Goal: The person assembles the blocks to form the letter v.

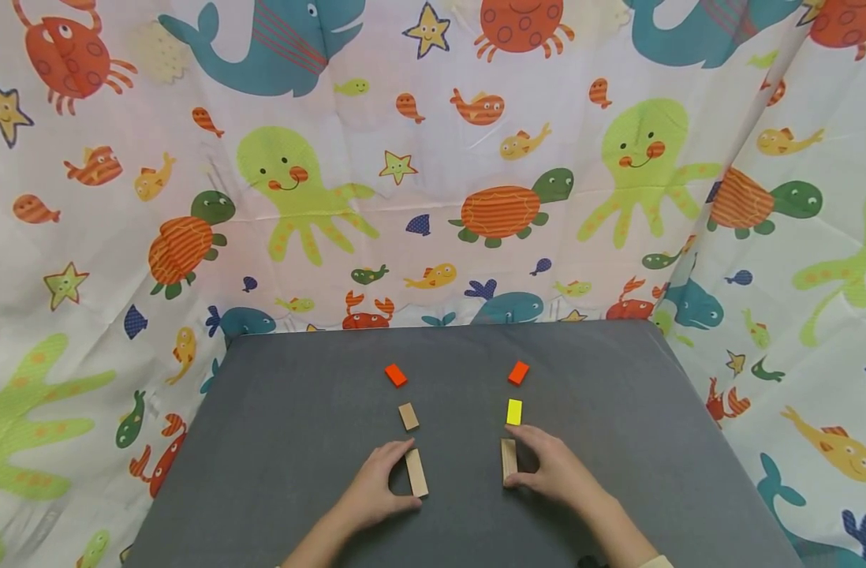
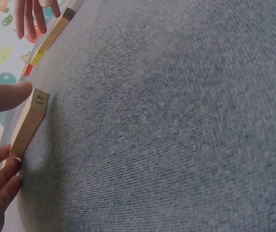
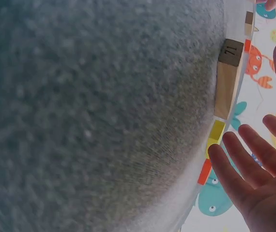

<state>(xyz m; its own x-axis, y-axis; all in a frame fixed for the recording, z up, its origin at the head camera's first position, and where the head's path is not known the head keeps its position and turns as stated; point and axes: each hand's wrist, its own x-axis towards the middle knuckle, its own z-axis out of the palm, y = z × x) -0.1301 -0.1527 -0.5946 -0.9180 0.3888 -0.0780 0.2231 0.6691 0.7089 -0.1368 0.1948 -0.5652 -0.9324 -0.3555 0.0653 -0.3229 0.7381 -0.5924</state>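
Note:
A long wooden block lies on the grey cloth, its end stamped 43 uncovered in the left wrist view. My left hand spans its length from the outer side, thumb beside the near end, fingertips at the far end. Opposite lies a second long wooden block, with 71 on its bare end. Around it my right hand is spread, thumb by the near end and fingers beyond the far end, close to a yellow block. In the right wrist view those fingers are extended.
Beyond the left long block are a short wooden block and a red-orange block. Another red-orange block lies past the yellow one. The grey table is backed by a sea-animal curtain.

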